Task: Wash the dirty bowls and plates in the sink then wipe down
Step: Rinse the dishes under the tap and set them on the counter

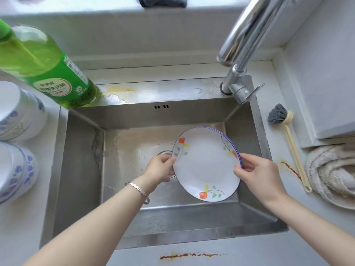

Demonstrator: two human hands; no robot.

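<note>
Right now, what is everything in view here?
sink: one, steel, centre
plates: at least two, white with flowers, over sink
faucet: one, chrome, back right
detergent bottle: one, green, back left
bowl stacks: two, white and blue, left counter
brush: one, cream and grey, right counter
towel: one, beige, far right
cloth: one, grey, back ledge
red streaks: two, reddish, front and right counter
left hand: one, grips plates' left rim
right hand: one, pinches plates' right rim
</note>
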